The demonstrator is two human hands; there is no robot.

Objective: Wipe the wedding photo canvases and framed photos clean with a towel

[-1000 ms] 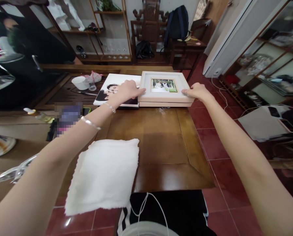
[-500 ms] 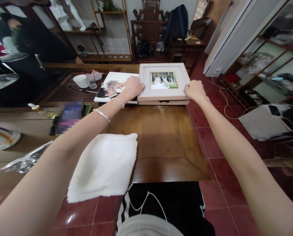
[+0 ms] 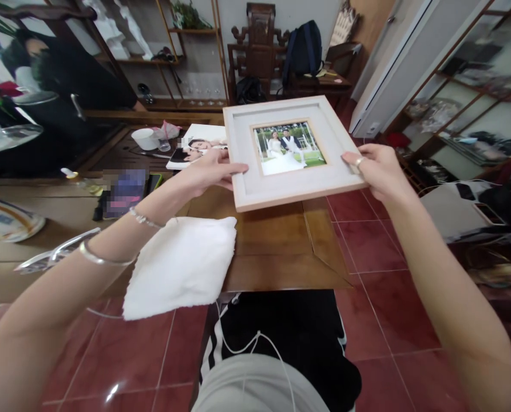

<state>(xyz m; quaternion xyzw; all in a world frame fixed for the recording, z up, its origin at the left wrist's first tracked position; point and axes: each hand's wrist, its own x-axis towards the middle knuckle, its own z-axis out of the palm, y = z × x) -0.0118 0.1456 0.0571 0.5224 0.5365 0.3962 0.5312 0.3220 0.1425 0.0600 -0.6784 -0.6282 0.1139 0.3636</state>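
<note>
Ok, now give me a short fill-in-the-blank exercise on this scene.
Held between the left hand and right hand, the frame surrounds a photo showing ____ people.
A silver bangle circles the person's ____ arm.
The cloth at the near edge of the table is ____ in colour.

Missing words: two; left; white.

A glossy brown wooden surface [image 3: 276, 252] spreads between the body and both hands [image 3: 377, 171], running on past the left hand [image 3: 212, 171]. Nearer the body than the left hand, a white cloth [image 3: 182, 266] lies on it, overhanging the near edge. Just beyond the left hand, which partly hides it, lies a white photo panel [image 3: 206, 135]; farther left of that hand sit a dropper bottle [image 3: 87, 185] and a patterned plate [image 3: 6, 217]
</note>
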